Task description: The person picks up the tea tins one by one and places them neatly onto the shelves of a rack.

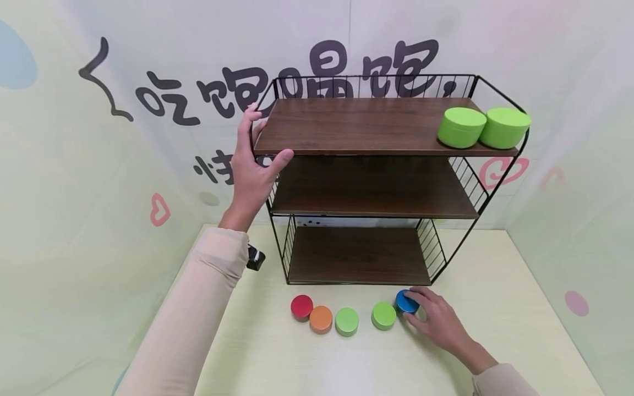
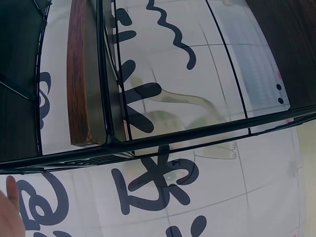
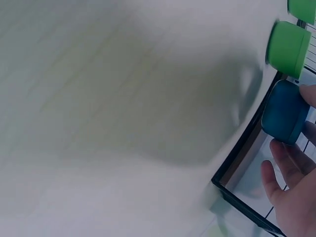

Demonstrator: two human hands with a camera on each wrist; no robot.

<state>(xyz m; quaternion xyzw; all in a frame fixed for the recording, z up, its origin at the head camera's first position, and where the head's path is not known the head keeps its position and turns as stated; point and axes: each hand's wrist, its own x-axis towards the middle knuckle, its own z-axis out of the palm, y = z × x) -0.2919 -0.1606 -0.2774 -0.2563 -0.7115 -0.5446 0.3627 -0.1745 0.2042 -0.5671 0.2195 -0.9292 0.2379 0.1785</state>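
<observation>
Backdrop [image 1: 277, 38] reads 吃饱喝饱; right grip [image 1: 438, 322] holds blue tin [image 1: 403, 304]

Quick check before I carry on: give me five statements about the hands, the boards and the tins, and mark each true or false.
1. The right hand holds the blue tin. True.
2. The left hand grips the bottom board. False: the left hand grips the left end of the top board.
3. Two green tins stand on the top board. True.
4. The red tin sits on the middle board. False: the red tin is on the table.
5. The orange tin is immediately right of the red tin. True.
</observation>
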